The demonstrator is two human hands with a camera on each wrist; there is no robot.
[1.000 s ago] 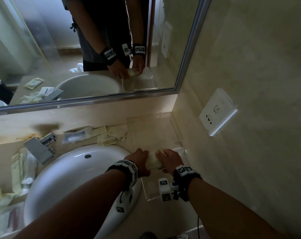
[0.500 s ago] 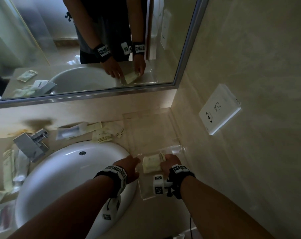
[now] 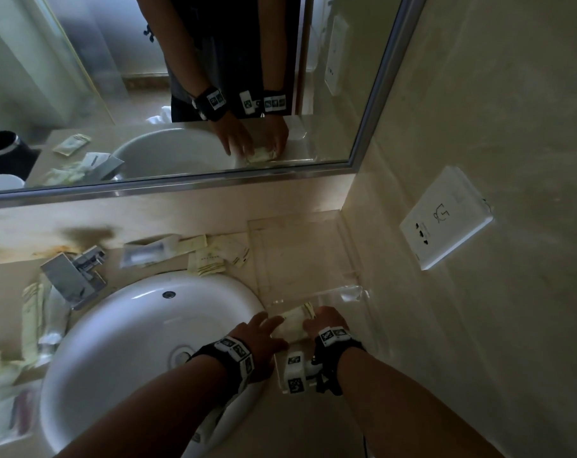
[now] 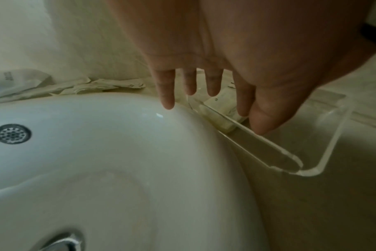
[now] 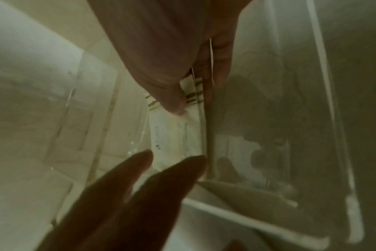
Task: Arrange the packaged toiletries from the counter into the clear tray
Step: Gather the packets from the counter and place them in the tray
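Observation:
The clear tray (image 3: pixel 346 249) lies on the counter between the sink and the right wall. My right hand (image 3: pixel 325 323) pinches a small stack of cream packets (image 3: pixel 293 322) with green stripes and holds them inside the tray's near end. The right wrist view shows thumb and fingers clamped on the packets (image 5: pixel 176 135). My left hand (image 3: pixel 264 332) has straight, spread fingers reaching over the tray's left wall and touching the packets' left edge. From the left wrist, the left hand (image 4: pixel 206 95) hangs over the sink rim and tray (image 4: pixel 311 169), with the packets (image 4: pixel 222 103) behind its fingers.
More loose packets (image 3: pixel 214 256) lie behind the white sink (image 3: pixel 132 342), and others (image 3: pixel 32 312) sit left of the chrome tap (image 3: pixel 75 276). A wall socket (image 3: pixel 445 219) is on the right wall. A mirror (image 3: pixel 181 94) runs along the back.
Both hands came down toward the near end of the tray. The left hand let go of the packets, then stretched its fingers back to their edge. The right hand kept its hold.

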